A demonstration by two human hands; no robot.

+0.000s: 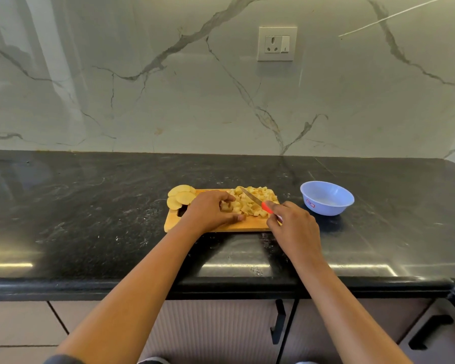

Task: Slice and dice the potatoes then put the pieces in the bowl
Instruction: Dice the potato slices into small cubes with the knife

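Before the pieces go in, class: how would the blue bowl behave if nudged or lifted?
The blue bowl looks like thin plastic and appears empty, so it is probably light. On the glossy black counter it may well slide when nudged. Its wide, low shape suggests it would not tip readily.

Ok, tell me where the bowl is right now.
Head view: the light blue plastic bowl sits on the black stone counter, right of the wooden cutting board and just beyond the right hand.

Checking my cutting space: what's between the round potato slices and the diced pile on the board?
In the head view, the left hand lies between them, holding a potato chunk on the cutting board.
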